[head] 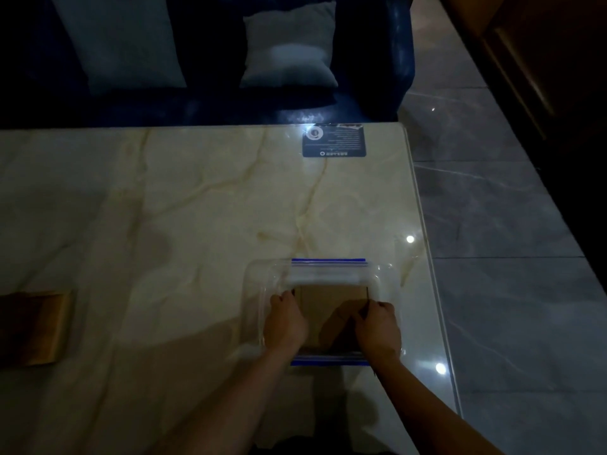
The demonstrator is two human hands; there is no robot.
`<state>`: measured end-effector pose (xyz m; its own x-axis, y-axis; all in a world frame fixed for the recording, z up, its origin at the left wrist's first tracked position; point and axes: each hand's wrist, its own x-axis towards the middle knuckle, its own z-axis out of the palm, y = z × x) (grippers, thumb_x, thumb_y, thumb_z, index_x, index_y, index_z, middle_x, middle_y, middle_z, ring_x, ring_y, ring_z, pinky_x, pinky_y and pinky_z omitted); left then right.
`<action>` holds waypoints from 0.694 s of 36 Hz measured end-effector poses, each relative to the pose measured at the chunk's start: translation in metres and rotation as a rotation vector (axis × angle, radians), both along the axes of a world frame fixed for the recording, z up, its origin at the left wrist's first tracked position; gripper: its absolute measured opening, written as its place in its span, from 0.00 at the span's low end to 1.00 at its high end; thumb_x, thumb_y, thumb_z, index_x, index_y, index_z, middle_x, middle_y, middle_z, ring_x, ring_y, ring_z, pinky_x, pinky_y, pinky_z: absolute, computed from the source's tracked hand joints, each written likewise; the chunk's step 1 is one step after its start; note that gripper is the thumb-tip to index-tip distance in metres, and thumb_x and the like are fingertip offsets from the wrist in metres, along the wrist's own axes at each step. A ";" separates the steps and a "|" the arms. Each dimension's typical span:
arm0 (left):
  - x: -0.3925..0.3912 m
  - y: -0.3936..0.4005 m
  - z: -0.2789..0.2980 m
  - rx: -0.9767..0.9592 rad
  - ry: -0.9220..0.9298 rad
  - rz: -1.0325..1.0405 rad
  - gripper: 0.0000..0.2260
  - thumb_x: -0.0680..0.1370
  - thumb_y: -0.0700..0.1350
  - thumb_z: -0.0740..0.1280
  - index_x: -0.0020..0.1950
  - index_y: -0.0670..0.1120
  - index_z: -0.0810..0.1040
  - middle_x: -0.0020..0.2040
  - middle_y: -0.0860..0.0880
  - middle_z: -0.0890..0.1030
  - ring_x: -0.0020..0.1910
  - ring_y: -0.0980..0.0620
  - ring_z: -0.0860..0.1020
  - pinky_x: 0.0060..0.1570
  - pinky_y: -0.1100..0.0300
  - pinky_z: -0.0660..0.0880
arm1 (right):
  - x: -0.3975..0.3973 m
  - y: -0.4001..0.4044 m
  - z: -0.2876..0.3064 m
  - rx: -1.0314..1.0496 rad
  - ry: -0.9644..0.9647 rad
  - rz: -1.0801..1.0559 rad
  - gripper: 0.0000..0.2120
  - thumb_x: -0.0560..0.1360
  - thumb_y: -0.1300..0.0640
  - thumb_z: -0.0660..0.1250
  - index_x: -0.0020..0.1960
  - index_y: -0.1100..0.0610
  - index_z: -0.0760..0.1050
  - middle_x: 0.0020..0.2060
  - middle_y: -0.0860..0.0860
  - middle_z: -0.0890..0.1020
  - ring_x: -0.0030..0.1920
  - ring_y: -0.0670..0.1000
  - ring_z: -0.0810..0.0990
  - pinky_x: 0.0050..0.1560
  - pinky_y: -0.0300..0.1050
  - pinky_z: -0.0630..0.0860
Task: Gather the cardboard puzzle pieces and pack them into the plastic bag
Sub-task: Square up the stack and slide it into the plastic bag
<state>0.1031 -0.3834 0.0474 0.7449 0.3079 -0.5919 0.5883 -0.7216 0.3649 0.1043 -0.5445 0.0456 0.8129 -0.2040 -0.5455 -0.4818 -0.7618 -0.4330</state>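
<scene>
A clear plastic bag (328, 274) with blue zip strips lies flat on the marble table (164, 208), near its right edge. Brown cardboard puzzle pieces (328, 300) lie stacked as a flat square inside it. My left hand (285, 323) is at the stack's left side with the fingers curled against it. My right hand (377, 326) is curled at the stack's right side. Both hands rest on the bag; whether they pinch the plastic or the cardboard is not clear in the dim light.
A brown wooden block (33, 326) sits at the table's left edge. A dark printed card (334, 141) lies at the far right corner. A dark blue sofa (361, 93) with pale cushions (289, 47) stands beyond. Grey tiled floor (509, 224) runs along the right.
</scene>
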 end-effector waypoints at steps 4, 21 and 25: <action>0.000 0.000 0.000 0.000 -0.019 0.008 0.13 0.78 0.39 0.62 0.62 0.43 0.71 0.62 0.42 0.72 0.55 0.42 0.77 0.50 0.53 0.75 | -0.001 -0.001 0.001 0.010 -0.030 0.025 0.09 0.81 0.56 0.60 0.57 0.58 0.74 0.58 0.57 0.76 0.47 0.52 0.77 0.51 0.42 0.71; 0.001 0.004 -0.009 -0.110 -0.039 0.096 0.14 0.76 0.40 0.66 0.62 0.44 0.76 0.58 0.42 0.78 0.56 0.43 0.78 0.53 0.53 0.76 | -0.001 -0.004 -0.010 -0.001 -0.036 0.069 0.08 0.80 0.55 0.61 0.55 0.57 0.75 0.56 0.56 0.74 0.40 0.49 0.72 0.47 0.41 0.70; 0.000 0.007 -0.011 -0.124 -0.040 0.108 0.14 0.75 0.40 0.66 0.60 0.44 0.77 0.57 0.42 0.79 0.55 0.43 0.79 0.53 0.53 0.76 | 0.001 -0.005 -0.011 0.017 -0.053 0.064 0.06 0.79 0.57 0.63 0.52 0.57 0.76 0.53 0.57 0.78 0.39 0.49 0.74 0.46 0.41 0.72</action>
